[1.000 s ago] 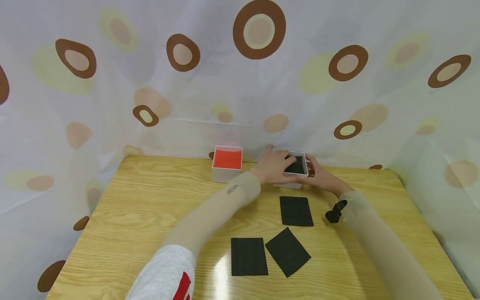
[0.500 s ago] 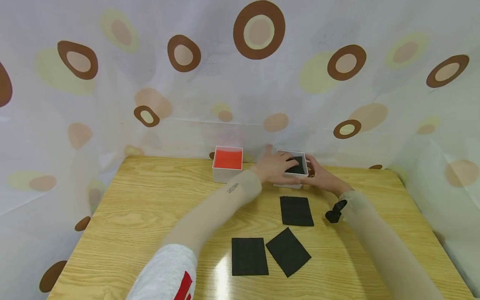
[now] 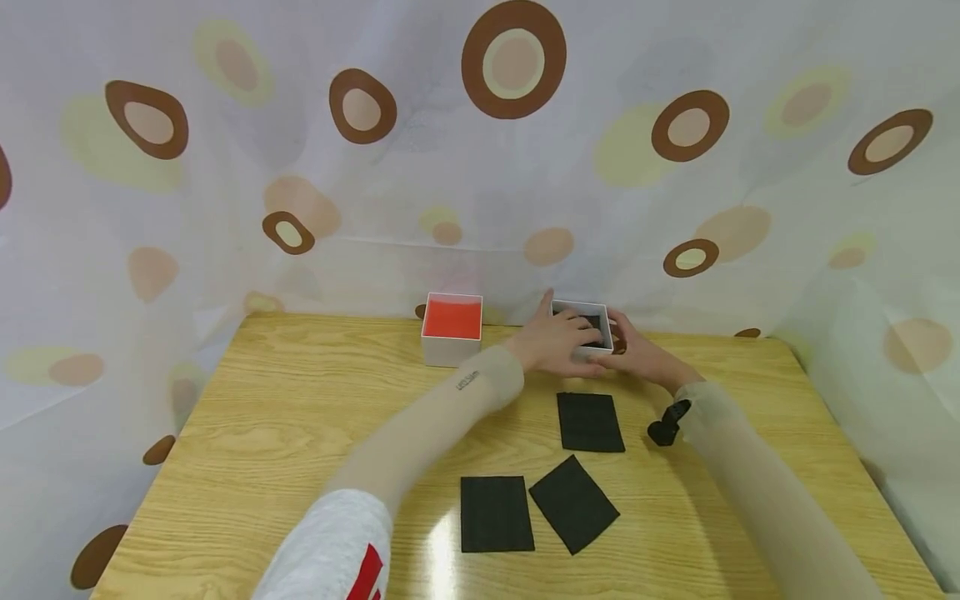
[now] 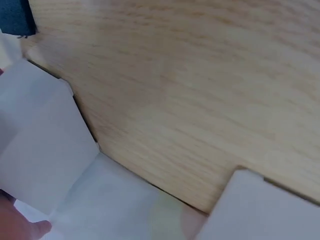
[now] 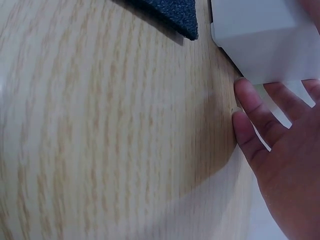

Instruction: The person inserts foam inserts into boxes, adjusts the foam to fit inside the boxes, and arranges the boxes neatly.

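Observation:
A small white box (image 3: 609,327) holding black foam pieces (image 3: 592,321) stands at the back of the table. My left hand (image 3: 551,340) reaches over it from the left, several fingers dipping inside over the black foam, its little finger raised behind. Only a bit of a finger (image 4: 30,227) shows at the corner of the left wrist view. On the box's right side my right hand (image 3: 647,354) grips it, thumb toward the front and fingers (image 5: 257,107) along the wall. Three black foam squares lie in front: one near the box (image 3: 590,422), one tilted (image 3: 574,504) and one left of it (image 3: 497,514).
A second white box (image 3: 452,350) with red sheets (image 3: 453,319) in it stands to the left, at the back edge. Behind the wooden table (image 3: 300,433) hangs a white patterned curtain (image 3: 420,192). A black wrist device (image 3: 667,423) sits on the right wrist.
My left fingers have sunk deeper into the box, and the black foam inside sits lower with more inner wall showing. The right hand and the loose squares stay put.

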`<state>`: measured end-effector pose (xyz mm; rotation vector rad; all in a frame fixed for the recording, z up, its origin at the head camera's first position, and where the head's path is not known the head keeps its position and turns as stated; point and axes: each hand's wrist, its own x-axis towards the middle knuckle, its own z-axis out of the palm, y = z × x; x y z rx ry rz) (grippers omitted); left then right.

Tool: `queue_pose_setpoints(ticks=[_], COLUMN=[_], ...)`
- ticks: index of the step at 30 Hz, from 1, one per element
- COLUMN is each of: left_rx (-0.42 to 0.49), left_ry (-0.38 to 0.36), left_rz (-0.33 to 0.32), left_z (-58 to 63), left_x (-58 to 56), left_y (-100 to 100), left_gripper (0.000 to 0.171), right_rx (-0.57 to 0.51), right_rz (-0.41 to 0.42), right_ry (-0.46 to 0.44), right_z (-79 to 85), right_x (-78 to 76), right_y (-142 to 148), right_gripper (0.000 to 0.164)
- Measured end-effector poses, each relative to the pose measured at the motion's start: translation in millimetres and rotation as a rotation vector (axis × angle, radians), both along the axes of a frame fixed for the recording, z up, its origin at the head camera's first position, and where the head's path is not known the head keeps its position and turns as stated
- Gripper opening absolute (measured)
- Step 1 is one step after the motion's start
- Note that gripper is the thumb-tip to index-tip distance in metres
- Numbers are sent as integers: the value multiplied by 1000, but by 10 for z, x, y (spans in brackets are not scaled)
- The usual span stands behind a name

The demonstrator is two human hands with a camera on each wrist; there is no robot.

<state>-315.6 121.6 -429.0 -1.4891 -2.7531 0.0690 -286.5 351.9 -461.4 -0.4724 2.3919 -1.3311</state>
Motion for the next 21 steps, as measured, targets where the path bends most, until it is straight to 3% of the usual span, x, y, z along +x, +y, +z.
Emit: queue_pose_setpoints(ticks=[6, 13, 21], left_rx=[52, 106, 117], left_ry=[-41, 1, -18], left_rz=[-3, -2, 8], left_z=[23, 114, 95], left_x=[12, 61, 91], left_y=[-90, -184, -243], left_gripper=[59, 48, 52], right_rx=[1, 2, -20], right_rz=[7, -8, -3], right_ry=[10, -2, -13], right_z=[-19, 10, 29], right_x=[-24, -7, 31], right_y=[3, -21, -39], right_gripper=[94, 94, 95])
